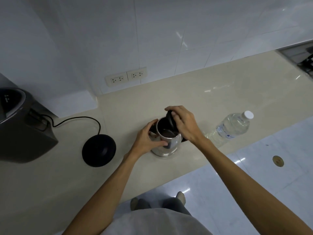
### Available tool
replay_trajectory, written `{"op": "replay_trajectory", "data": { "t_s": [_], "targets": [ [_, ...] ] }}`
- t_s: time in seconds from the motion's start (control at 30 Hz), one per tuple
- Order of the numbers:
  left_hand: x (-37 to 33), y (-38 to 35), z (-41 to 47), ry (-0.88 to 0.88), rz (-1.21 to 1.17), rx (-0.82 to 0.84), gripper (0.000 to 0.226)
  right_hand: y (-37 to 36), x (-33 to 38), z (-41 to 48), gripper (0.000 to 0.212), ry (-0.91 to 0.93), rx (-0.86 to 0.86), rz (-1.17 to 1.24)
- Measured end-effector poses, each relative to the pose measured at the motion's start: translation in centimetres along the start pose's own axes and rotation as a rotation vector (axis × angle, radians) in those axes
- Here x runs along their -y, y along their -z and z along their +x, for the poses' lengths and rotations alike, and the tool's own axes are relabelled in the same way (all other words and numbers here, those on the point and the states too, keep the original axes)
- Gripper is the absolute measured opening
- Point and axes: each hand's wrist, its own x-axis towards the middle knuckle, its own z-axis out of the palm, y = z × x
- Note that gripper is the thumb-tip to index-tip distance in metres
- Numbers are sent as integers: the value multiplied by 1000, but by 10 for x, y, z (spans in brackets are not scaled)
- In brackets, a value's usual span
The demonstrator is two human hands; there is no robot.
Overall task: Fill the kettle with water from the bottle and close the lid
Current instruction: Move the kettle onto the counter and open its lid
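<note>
A shiny steel kettle [171, 145] stands on the beige counter [220, 85], off its base. Its black lid [170, 121] is tipped up on its hinge, so the dark inside shows. My left hand [149, 139] wraps around the kettle's left side. My right hand [183, 123] has its fingers on the raised lid from the right. A clear plastic water bottle [232, 128] with a white cap stands capped on the counter, right of the kettle and apart from both hands.
The round black kettle base [99, 150] lies left of the kettle, its cord [76, 118] running to the back left. A dark grey appliance [22, 126] fills the left edge. Two wall sockets [126, 78] sit behind. The counter's front edge runs diagonally near my body.
</note>
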Motion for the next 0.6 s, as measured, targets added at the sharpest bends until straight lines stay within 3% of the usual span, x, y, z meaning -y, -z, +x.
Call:
{"op": "replay_trajectory", "data": {
  "t_s": [0.07, 0.13, 0.23, 0.6],
  "targets": [
    [0, 0, -1, -10, 11, -11, 105, 18, 0, -3, 26, -71, -69, 95],
    [1, 0, -1, -17, 17, -21, 106, 33, -6, -7, 34, -148, -135, 164],
    [2, -1, -2, -27, 19, -40, 105, 51, -22, -13, 36, -212, -188, 73],
    [-8, -5, -10, -30, 99, -73, 106, 64, -36, -25, 49, -154, -91, -173]
  ]
}}
